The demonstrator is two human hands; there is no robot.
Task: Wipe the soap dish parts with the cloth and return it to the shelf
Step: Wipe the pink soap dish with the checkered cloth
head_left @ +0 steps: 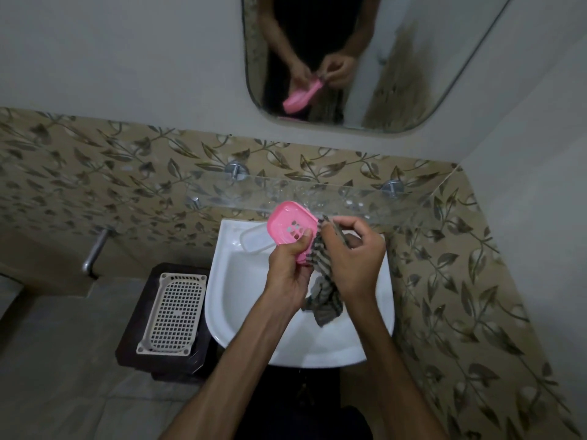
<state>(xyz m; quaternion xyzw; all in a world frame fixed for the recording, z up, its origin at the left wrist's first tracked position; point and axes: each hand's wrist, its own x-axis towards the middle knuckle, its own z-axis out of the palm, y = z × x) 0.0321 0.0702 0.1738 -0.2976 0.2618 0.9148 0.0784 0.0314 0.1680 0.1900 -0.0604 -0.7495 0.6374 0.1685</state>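
We hold the pink soap dish part (290,228) in our left hand (290,268), above the back of the white sink (254,312) and just below the glass shelf (317,193). It is the drainer piece with holes in its middle. We judge it as light, stiff plastic, probably a little slippery if soap or water remains on it, so a grip at the rim is better than at the flat face. Our left fingers are curled around its near lower edge, and the thumb (305,238) presses on the top face near the holes. The dish is tilted, its far end higher.

Our right hand (349,258) pinches the striped cloth (322,290) between thumb and curled fingers, at the right edge of the dish. The cloth is soft and limp; most of it hangs down loose over the basin, so only the small bunched part at the fingers can do the wiping. It seems to touch the dish's rim, but the contact is partly hidden by the hand.

A second part, a clear tray (255,238), lies in the sink behind the pink one. It looks thin and light too.

Both forearms reach forward from below, the wrists bent inward so the hands meet over the sink. The mirror (413,74) shows the same hold from the front.
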